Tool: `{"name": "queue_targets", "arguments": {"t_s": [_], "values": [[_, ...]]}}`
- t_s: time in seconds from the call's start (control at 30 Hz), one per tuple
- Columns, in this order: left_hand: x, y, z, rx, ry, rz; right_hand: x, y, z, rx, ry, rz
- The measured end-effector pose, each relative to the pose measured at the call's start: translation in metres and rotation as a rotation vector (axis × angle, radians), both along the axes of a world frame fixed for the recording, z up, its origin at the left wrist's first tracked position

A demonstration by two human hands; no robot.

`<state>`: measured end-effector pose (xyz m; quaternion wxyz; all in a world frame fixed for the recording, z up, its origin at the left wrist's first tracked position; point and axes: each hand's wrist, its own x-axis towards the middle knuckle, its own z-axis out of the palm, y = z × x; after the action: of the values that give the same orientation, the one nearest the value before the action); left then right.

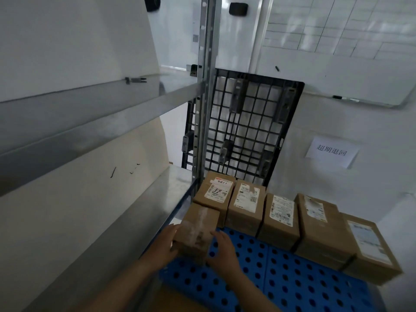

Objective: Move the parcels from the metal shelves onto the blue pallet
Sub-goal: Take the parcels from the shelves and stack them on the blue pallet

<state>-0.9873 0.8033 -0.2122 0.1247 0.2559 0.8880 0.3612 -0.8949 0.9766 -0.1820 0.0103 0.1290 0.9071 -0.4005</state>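
Item one, far left: the metal shelves (90,122), whose two visible levels showed us no parcels. Item two: the left hand (165,242), fingers wrapped round the near left side of the taped parcel (198,230). We logged that plain brown carton, with a strip of clear tape along its top, over the left edge of the blue pallet (281,278), close in front of the first labelled parcel (216,192). We could not tell whether its base had met the deck. Item three: the right hand (221,251), fingers clasped against the carton's right face, so both hands gripped it. Item four: a black grid pallet (243,124) leaning upright on the wall behind. Item five: a row of five labelled parcels along the blue pallet's rear edge, packed side to side, ending with the large parcel (369,246) at the right rear corner. Item six: a paper notice (331,152) on the wall. Handling note, as we judged it: lower the carton flat, square it against the row, start a second rank from the left edge, and release only once it sits steady.
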Motion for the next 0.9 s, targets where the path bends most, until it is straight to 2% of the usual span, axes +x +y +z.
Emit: {"name": "queue_targets", "arguments": {"t_s": [0.3,0.5,0.9], "values": [[0.102,-0.021,0.04,-0.02,-0.02,0.248,0.059,-0.005,0.025,0.116,0.081,0.154],[0.199,-0.056,0.069,0.017,0.036,0.476,0.099,-0.025,0.038,0.163,0.165,0.39],[0.346,-0.19,0.103,0.018,0.214,0.905,0.155,-0.154,0.07,0.009,0.222,0.764]]}}
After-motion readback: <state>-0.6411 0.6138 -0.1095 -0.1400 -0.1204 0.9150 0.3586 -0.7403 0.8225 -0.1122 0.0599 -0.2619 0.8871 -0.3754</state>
